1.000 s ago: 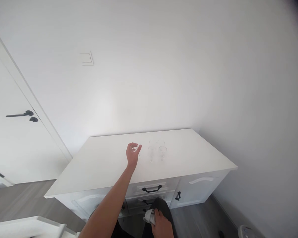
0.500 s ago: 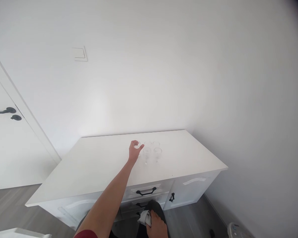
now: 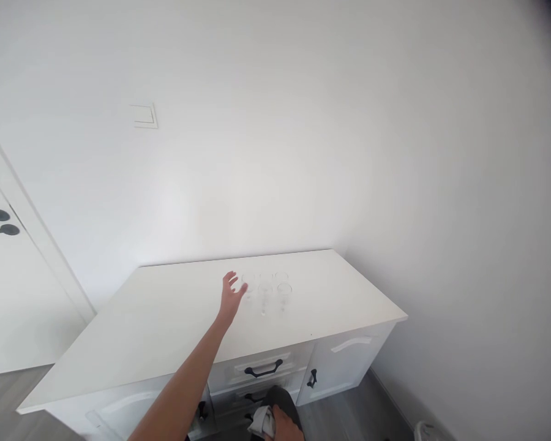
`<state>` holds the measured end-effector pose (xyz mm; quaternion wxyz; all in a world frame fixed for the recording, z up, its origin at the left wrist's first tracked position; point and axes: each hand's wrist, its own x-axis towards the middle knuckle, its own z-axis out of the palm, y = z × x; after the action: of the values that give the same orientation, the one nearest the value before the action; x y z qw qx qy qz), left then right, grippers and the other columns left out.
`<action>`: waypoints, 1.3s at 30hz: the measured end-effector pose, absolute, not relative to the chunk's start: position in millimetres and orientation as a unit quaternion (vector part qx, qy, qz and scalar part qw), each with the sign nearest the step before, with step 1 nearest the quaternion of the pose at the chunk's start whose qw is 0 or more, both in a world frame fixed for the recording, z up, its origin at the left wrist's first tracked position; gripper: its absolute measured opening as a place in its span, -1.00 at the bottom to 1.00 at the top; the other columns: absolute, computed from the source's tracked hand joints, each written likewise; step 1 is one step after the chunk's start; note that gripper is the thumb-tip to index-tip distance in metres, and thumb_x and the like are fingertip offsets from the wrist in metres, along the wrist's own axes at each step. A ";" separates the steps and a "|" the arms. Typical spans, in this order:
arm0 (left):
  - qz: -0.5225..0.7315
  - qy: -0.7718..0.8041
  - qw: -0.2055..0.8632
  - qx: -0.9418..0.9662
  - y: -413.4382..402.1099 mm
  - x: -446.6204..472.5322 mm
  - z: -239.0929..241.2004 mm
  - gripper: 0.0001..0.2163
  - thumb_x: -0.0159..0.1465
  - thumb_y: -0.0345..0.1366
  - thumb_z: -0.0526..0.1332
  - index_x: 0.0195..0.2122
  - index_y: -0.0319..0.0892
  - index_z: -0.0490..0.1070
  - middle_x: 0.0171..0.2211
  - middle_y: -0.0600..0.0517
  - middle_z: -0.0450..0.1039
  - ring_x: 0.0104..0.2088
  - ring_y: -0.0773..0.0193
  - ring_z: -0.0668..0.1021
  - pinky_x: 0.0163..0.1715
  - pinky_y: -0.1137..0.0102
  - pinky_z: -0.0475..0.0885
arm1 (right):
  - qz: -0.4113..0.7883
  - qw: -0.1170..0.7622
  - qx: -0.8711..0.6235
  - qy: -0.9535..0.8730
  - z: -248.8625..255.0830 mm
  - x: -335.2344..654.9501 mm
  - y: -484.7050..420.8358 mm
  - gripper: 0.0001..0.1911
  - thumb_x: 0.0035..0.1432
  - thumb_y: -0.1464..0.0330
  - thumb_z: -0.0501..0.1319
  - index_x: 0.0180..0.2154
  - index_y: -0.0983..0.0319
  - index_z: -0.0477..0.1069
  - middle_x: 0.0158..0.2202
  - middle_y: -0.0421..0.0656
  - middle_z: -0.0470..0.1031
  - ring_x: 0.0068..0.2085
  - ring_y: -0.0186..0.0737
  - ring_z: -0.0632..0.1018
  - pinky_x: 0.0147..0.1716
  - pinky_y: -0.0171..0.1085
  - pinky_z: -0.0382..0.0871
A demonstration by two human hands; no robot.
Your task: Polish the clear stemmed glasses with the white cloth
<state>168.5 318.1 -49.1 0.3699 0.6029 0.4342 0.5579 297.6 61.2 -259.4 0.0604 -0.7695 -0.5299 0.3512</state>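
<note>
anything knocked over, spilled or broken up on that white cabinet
Nothing stands out. The clear glasses stand upright in a tight cluster on the cabinet top, with no spill visible. The left hand is open beside them.

The person's left arm stretches forward and away, bare from the elbow down, ending in the left hand (image 3: 232,294) with fingers spread and loose, palm turned right. The right hand (image 3: 282,425) sits low and near, at the bottom edge, fingers curled closed

Left hand (image 3: 232,295) open beside glasses (image 3: 265,290) — cabinet top (image 3: 165,324).
</note>
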 end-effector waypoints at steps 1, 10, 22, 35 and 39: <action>0.538 0.470 0.343 0.610 312.5 148.5 -53.8 -0.58 0.30 0.04 0.20 0.09 -0.07 0.33 0.14 -0.19 0.39 0.12 0.01 0.51 0.03 0.11 0.43 | 0.366 0.058 -0.766 -0.526 -258.6 299.3 62.3 -0.34 0.07 0.41 0.26 0.25 0.15 0.38 0.15 0.08 0.54 0.10 0.16 0.60 0.01 -0.04 0.50; 0.102 0.745 -0.075 0.654 258.9 -9.8 -122.3 -0.46 0.39 -0.04 0.04 0.38 0.00 0.22 0.43 -0.24 0.07 0.38 -0.53 0.04 0.14 -0.49 -0.04 | 0.317 0.092 -0.763 -0.556 -251.3 292.7 55.0 -0.42 0.12 0.40 0.24 0.21 0.18 0.43 0.07 0.04 0.60 0.04 0.10 0.63 -0.03 -0.13 0.52; 0.135 0.740 -0.047 0.658 248.9 -1.2 -103.5 -0.47 0.41 -0.01 -0.02 0.35 -0.04 0.27 0.41 -0.28 0.11 0.38 -0.50 0.07 0.17 -0.48 -0.07 | 0.184 0.106 -0.781 -0.587 -240.7 279.3 38.1 -0.55 0.27 0.35 0.09 0.14 0.28 0.46 -0.03 0.06 0.62 -0.02 0.04 0.64 -0.07 -0.17 0.46; 0.164 0.735 -0.032 0.657 249.3 -2.5 -108.0 -0.50 0.41 -0.04 0.01 0.32 -0.04 0.31 0.39 -0.27 0.14 0.38 -0.49 0.07 0.19 -0.47 -0.10 | 0.199 0.101 -0.776 -0.590 -244.5 283.4 44.7 -0.50 0.25 0.32 0.09 0.19 0.29 0.42 0.00 0.03 0.61 -0.01 0.05 0.62 -0.07 -0.19 0.44; 0.163 0.738 -0.034 0.654 248.6 -2.4 -106.6 -0.51 0.41 -0.05 0.00 0.31 -0.04 0.33 0.39 -0.27 0.15 0.38 -0.48 0.07 0.19 -0.46 -0.08 | 0.195 0.096 -0.773 -0.596 -241.4 282.2 44.3 -0.53 0.26 0.33 0.07 0.15 0.27 0.44 -0.04 0.02 0.62 -0.04 0.06 0.64 -0.10 -0.18 0.44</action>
<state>-2.4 248.6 -106.6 -0.0335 0.6540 0.7379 0.1630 282.2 44.3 -241.4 0.0960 -0.7733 -0.5957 0.1946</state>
